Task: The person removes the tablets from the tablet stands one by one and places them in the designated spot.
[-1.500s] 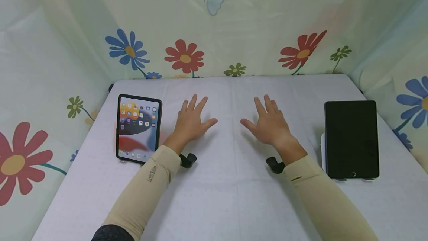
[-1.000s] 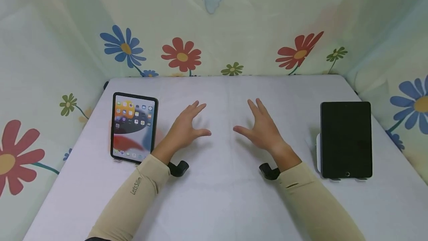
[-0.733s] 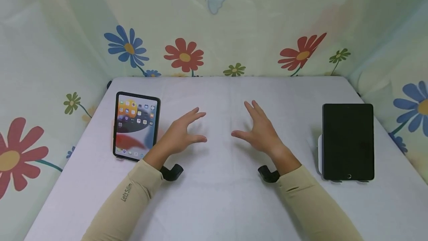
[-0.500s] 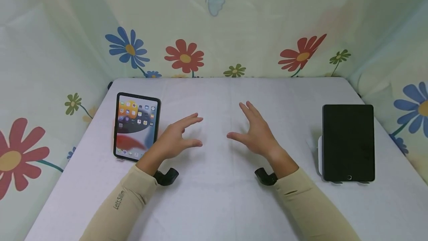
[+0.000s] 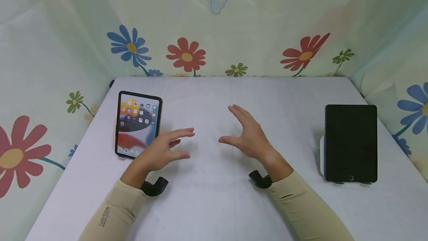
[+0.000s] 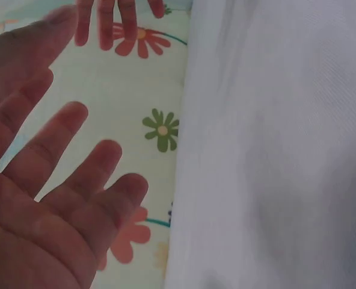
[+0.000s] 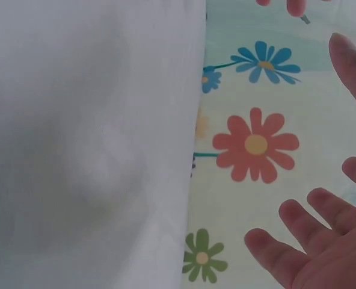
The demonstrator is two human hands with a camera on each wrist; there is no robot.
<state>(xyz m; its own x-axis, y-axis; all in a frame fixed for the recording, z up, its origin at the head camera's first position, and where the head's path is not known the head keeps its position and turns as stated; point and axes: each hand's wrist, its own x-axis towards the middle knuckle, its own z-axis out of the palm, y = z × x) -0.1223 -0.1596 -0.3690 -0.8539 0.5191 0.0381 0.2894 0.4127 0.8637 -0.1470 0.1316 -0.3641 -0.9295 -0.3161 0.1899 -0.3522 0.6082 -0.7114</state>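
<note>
- Left hand (image 5: 159, 152): thumb and fingers apart, holding nothing, near lit tablet (image 5: 138, 125).
- Right hand (image 5: 252, 137): spread, holding nothing.
- Lit tablet left on counter (image 5: 207, 207), dark tablet (image 5: 351, 142) right.

A lane runs between the left hand (image 5: 158, 154) and the right hand (image 5: 251, 139), up the middle of the table (image 5: 210, 203) to its far edge, where the curtain (image 5: 260, 18) stands in the way. The lit tablet (image 5: 138, 122) takes up room near the far left corner; the dark tablet (image 5: 351, 143) obstructs the way near the right edge, with a wide passage between it and the right hand.
</note>
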